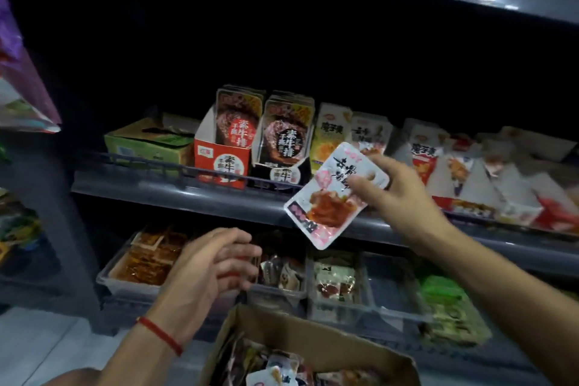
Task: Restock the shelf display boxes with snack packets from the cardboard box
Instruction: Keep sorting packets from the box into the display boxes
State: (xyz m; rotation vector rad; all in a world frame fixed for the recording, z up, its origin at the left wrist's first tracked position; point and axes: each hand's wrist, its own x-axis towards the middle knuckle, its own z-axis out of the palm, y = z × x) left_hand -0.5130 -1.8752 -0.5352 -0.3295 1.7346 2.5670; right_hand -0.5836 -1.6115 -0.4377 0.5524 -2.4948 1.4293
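Up front, right hand pinches white snack packet; left hand relaxed.

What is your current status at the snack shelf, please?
Right hand pinching white snack packet before shelf display boxes. Left hand open, empty. Cardboard box below. Nothing blocking.

Frame's bottom edge cuts off the cardboard box; its packets blur.

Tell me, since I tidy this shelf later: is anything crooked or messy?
Yes. On the right of the middle shelf, the white display boxes lean askew and overlap, unlike the upright red box. At the left, a green carton has its flaps caved in.
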